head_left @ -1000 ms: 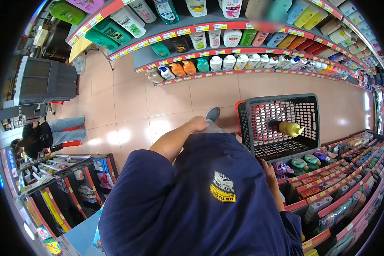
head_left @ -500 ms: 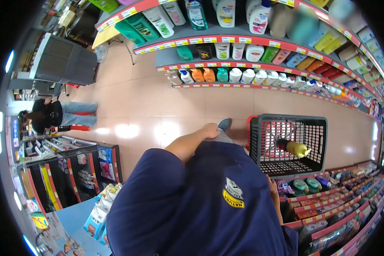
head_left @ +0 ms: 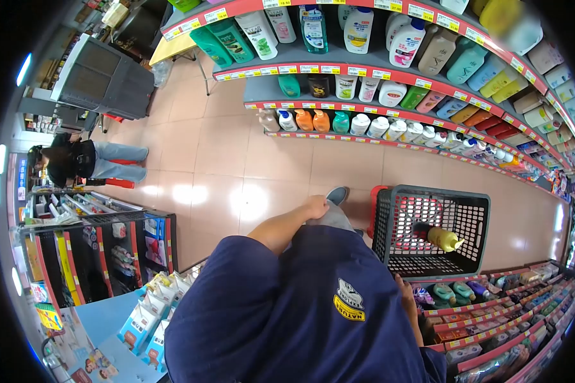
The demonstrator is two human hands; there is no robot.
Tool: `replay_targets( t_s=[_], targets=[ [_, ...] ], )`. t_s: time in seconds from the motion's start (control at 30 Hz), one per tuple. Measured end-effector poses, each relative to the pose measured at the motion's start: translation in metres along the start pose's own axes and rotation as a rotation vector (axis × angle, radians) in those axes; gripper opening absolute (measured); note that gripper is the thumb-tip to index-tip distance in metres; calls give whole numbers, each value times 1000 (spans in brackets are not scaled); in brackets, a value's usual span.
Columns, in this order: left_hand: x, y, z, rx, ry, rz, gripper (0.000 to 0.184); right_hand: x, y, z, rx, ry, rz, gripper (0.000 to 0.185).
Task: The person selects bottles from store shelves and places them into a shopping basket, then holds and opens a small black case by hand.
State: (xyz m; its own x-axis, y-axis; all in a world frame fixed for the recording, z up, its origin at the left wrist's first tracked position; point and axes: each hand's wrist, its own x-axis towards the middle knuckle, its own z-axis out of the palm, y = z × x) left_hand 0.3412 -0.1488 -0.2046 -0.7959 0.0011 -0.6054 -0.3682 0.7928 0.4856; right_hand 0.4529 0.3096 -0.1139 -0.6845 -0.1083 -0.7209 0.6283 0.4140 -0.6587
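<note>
My left hand [head_left: 316,206] hangs at the front of my grey trousers [head_left: 333,218], away from the shelves; its fingers are too small and turned away to make out. My right hand [head_left: 402,288] is low at my right side, next to the near corner of a black shopping basket [head_left: 382,252]; my shirt hides part of it and its grip is not visible. Inside the basket lies a yellow-green bottle [head_left: 442,239] with a pale tip, on its side. Red parts show through the basket's holes.
Ahead, shelves [head_left: 338,68] hold shampoo and pump bottles. Low shelves with packets [head_left: 473,325] stand at the right. At the left are a person in jeans [head_left: 118,161], a grey machine [head_left: 105,76], a black rack [head_left: 102,255] and blue-white packs [head_left: 137,325].
The view has shifted, so the front shelves, basket and left-hand rack sit differently in the frame. More blue-white packs show at lower left. Both hands keep about the same pose.
</note>
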Motion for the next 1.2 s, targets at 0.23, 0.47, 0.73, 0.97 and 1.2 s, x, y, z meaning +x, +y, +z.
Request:
replay_targets(
  t_s=[0.23, 0.47, 0.73, 0.97, 1.2],
  targets=[
    [30, -2, -5, -4, -72, 37, 30, 24, 37, 0, -327, 147, 54, 52],
    [71, -9, -52, -38, -172, 46, 29, 40, 42, 26, -174, 316, 462, 42],
    [80, -54, -53, -43, -119, 41, 29, 29, 34, 39, -178, 273, 489, 39],
    [79, -72, -46, -78, -177, -14, 31, 24, 29, 53, -397, 316, 330, 39],
    [86, -81, -53, -127, -159, 6, 30, 37, 35, 46, -638, 276, 450, 43]
  ],
)
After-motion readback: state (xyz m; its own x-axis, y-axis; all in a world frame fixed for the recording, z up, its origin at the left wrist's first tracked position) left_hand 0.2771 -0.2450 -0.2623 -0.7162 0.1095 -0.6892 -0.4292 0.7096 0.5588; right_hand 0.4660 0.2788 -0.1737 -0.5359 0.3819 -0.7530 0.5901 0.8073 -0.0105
